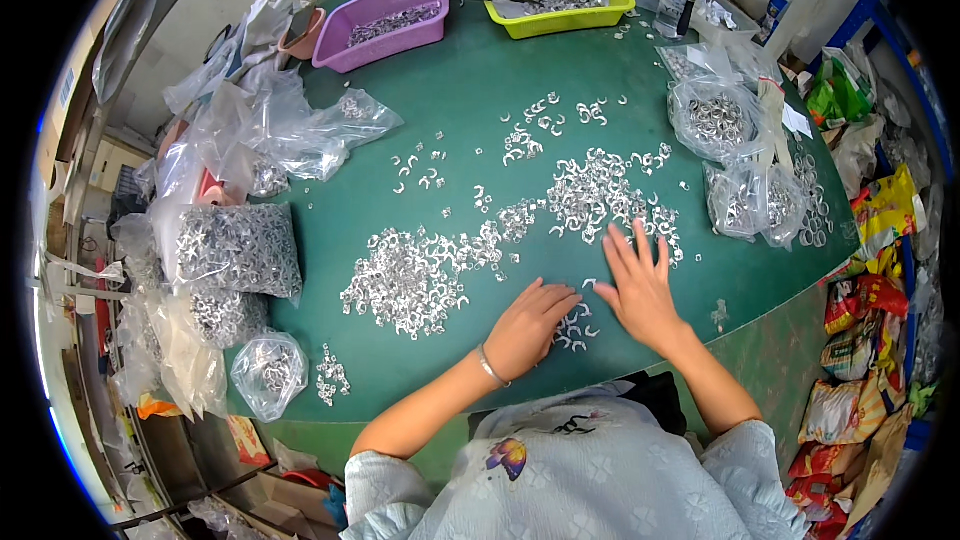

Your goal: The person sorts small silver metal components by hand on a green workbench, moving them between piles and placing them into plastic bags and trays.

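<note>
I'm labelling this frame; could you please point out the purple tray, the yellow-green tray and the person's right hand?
purple tray (385, 38): head view, front wall.
yellow-green tray (560, 20): head view, front wall.
right hand (640, 290): head view, back of hand.

We see a green table (470, 110) with a curved near edge. Across its middle lies a broad scatter of small silver C-shaped metal clips (420, 275), thickest at centre left and centre right, with looser clusters beyond. A small group of clips (574, 328) lies close to the near edge. At the far side stand a purple tray (385, 12) and a yellow-green tray (555, 2), both holding clips. Clear plastic bags of clips (238, 250) crowd the left edge, one small bag (268, 372) near the front corner. More filled bags (716, 120) lie on the right side.
</note>
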Demonstrator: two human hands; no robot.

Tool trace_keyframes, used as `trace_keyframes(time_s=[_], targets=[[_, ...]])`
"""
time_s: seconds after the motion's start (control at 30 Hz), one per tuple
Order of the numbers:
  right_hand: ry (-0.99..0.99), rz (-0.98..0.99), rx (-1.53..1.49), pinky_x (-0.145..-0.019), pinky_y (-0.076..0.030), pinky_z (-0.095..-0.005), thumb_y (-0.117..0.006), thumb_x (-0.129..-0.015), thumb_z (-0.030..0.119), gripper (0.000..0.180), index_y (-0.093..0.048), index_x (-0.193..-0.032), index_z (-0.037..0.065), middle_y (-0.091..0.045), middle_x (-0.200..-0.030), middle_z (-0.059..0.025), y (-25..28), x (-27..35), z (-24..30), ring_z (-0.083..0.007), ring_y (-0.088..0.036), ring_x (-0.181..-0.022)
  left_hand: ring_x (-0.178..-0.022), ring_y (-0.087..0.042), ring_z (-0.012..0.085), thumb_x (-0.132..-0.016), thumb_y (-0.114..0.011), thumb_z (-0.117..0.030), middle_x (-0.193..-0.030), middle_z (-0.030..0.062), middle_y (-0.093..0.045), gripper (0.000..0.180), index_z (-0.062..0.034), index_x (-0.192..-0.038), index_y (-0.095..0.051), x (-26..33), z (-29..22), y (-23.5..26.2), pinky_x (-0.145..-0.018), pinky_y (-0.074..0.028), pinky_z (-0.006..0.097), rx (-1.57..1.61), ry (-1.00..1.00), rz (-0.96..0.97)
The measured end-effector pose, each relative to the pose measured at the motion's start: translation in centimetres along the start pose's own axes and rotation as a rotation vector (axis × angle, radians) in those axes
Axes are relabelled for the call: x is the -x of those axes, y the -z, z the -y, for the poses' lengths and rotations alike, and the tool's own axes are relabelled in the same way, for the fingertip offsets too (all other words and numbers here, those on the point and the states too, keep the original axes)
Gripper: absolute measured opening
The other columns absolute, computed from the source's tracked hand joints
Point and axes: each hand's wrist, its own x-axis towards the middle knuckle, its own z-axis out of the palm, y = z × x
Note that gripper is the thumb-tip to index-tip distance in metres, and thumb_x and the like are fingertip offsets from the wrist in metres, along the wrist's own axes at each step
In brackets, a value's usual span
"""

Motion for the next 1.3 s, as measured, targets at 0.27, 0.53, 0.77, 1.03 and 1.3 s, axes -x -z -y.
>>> trace_keyframes(time_s=[0.27,0.53,0.77,1.03,1.3], targets=[[0.048,-0.058,-0.090,-0.108,-0.014,-0.0647,-0.064,-0.086,0.035,0.055,-0.051,-0.134,0.010,-0.029,-0.151,-0.0145,0.3,-0.6,0.6,-0.0418,-0.016,-0.142,-0.132,-0.041,0.0347,-0.074,-0.054,0.008,-0.138,0.0199,-0.046,0.054,0.0045,-0.128,-0.049,-3.1,1.2,-0.3,-0.112,-0.028,0.051,-0.224,0.042,-0.207],[0.104,0.076,-0.245,-0.109,-0.013,-0.0637,-0.068,-0.084,0.031,0.050,-0.058,-0.129,0.014,-0.025,-0.153,-0.0134,0.9,1.8,-0.3,-0.0418,-0.014,-0.143,-0.137,-0.035,0.0335,-0.072,-0.056,0.007,-0.142,0.0197,-0.040,0.060,0.0015,-0.131,-0.047,-0.3,0.4,-0.5,-0.113,-0.027,0.050,-0.186,0.076,0.052],[0.023,-0.070,-0.095,-0.109,-0.013,-0.0632,-0.062,-0.089,0.030,0.043,-0.057,-0.131,0.018,-0.026,-0.153,-0.0133,0.3,-1.5,-1.5,-0.0418,-0.015,-0.142,-0.132,-0.040,0.0372,-0.085,-0.057,-0.001,-0.141,0.0179,-0.043,0.046,-0.0019,-0.130,-0.050,-1.8,-1.2,-1.7,-0.110,-0.030,0.052,-0.114,-0.051,0.019],[-0.090,-0.121,-0.051,-0.109,-0.014,-0.0633,-0.065,-0.085,0.029,0.045,-0.058,-0.129,0.019,-0.029,-0.152,-0.0130,0.5,1.2,-2.7,-0.0416,-0.017,-0.142,-0.134,-0.037,0.0381,-0.084,-0.058,-0.001,-0.144,0.0168,-0.040,0.045,-0.0022,-0.129,-0.052,-1.8,-0.8,-1.2,-0.109,-0.028,0.057,-0.127,-0.062,0.022],[-0.108,-0.215,-0.129,-0.108,-0.018,-0.0595,-0.065,-0.085,0.020,0.041,-0.061,-0.125,0.017,-0.037,-0.146,-0.0133,0.8,2.2,-2.8,-0.0402,-0.025,-0.138,-0.137,-0.032,0.0362,-0.087,-0.057,-0.009,-0.147,0.0095,-0.039,0.048,-0.0043,-0.134,-0.048,-4.0,0.8,-2.0,-0.107,-0.026,0.064,-0.455,-0.127,0.043]])
